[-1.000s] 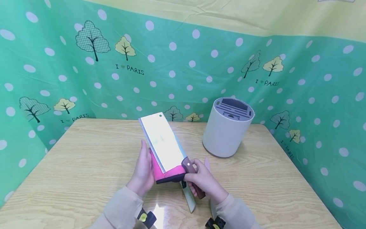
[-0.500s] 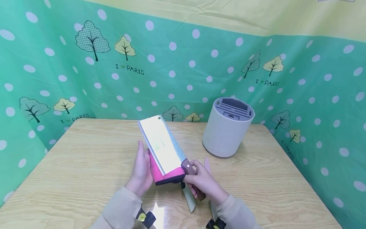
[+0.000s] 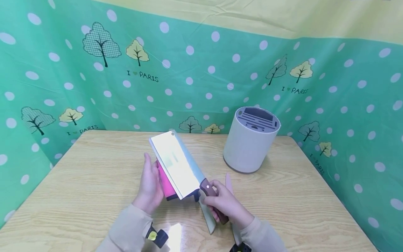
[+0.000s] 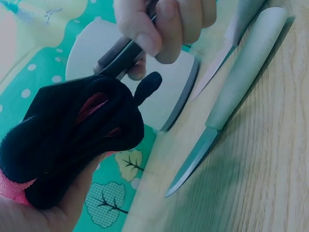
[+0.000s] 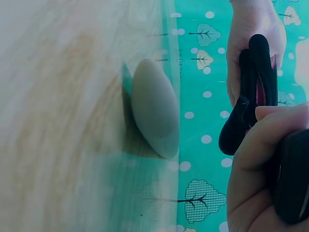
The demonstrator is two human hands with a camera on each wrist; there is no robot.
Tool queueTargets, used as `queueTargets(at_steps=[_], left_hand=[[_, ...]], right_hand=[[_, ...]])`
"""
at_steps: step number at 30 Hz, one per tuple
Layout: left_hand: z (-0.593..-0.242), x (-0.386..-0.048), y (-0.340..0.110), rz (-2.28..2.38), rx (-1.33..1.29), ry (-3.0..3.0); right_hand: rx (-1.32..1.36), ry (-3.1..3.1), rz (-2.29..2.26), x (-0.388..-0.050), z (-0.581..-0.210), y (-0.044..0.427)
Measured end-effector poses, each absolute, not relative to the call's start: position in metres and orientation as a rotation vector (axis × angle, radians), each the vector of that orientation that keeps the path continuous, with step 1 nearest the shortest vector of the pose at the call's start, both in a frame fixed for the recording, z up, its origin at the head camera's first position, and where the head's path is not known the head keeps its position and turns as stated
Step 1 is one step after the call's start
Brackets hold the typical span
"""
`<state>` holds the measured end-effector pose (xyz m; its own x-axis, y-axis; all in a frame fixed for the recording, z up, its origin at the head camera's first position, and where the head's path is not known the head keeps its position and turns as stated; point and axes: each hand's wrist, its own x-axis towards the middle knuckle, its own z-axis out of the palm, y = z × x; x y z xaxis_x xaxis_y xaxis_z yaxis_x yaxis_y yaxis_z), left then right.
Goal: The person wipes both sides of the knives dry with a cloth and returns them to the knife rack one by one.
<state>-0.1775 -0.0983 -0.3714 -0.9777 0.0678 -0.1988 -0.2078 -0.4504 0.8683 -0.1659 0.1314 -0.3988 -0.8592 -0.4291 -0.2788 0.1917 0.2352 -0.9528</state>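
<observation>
My right hand [image 3: 225, 203] grips the brown handle of a cleaver [image 3: 177, 166], whose broad shiny blade points up and to the left. Behind the blade, my left hand [image 3: 148, 190] holds a folded pink cloth [image 3: 165, 182] with a dark edge, its thumb raised along the side. The blade covers most of the cloth in the head view; whether they touch I cannot tell. From the left wrist, the black folded edges of the cloth [image 4: 91, 130] face the camera. A small knife with a pale green handle [image 4: 248, 67] lies on the table below my hands.
A second knife with a pinkish blade [image 3: 228, 182] lies partly under my right wrist. At the back right of the wooden table [image 3: 110, 168] stands a white round knife block [image 3: 247, 147] with a slotted grey top. A green dotted curtain [image 3: 157, 98] hangs behind.
The cleaver blade has shifted down and a little left, covering more of the pink cloth. My left hand has moved slightly left with the cloth. The right hand keeps its grip, slightly lower.
</observation>
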Motion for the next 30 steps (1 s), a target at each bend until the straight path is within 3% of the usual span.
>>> queueTargets(at_steps=[30], left_hand=[[-0.362, -0.185, -0.125, 2.615, -0.264, 1.550]], right_hand=[[-0.247, 1.990, -1.627, -0.158, -0.402, 0.141]])
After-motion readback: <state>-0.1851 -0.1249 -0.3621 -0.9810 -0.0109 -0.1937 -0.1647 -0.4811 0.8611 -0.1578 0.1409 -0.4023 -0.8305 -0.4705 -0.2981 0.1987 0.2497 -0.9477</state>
